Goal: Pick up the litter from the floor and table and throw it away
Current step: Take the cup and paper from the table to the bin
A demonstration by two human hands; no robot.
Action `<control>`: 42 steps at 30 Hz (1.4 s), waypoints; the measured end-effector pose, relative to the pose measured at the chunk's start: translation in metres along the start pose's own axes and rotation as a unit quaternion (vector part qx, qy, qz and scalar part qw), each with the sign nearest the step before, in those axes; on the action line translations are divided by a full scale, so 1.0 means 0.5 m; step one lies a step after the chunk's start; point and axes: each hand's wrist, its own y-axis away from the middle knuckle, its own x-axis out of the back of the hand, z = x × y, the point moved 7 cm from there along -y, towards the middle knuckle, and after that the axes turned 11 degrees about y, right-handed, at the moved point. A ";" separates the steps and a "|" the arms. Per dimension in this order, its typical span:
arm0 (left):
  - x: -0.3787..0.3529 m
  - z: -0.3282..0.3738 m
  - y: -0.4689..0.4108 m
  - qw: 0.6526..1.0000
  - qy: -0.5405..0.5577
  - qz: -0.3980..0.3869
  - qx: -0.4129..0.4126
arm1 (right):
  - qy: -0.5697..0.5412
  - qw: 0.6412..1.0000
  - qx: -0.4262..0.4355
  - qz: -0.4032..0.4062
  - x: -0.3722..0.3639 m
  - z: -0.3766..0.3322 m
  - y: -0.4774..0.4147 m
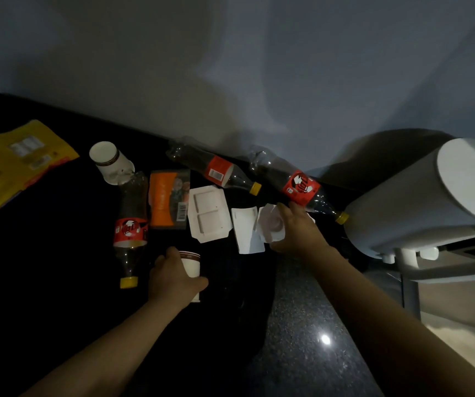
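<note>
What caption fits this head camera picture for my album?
Left hand grips a paper cup; right hand grips white litter beside a bottle.

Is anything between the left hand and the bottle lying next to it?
Nothing visible lies between the left hand and that bottle, only bare dark surface. The hand itself grips a paper cup.

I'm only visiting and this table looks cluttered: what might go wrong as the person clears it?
The right hand, holding a crumpled white piece, is close beside the rightmost bottle; a nudge could roll it away. The left hand could crush the paper cup in its grip.
</note>
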 end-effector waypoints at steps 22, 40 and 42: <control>0.014 0.007 -0.008 0.999 0.030 -0.032 -0.022 | -0.132 0.981 -0.142 -0.024 -0.075 -0.072 -0.021; 0.019 0.006 -0.007 0.998 0.031 -0.048 -0.016 | -0.147 0.964 -0.219 -0.007 -0.105 -0.074 -0.001; 0.018 0.005 -0.008 0.998 0.034 -0.049 -0.016 | -0.178 0.959 -0.221 -0.016 -0.114 -0.070 0.002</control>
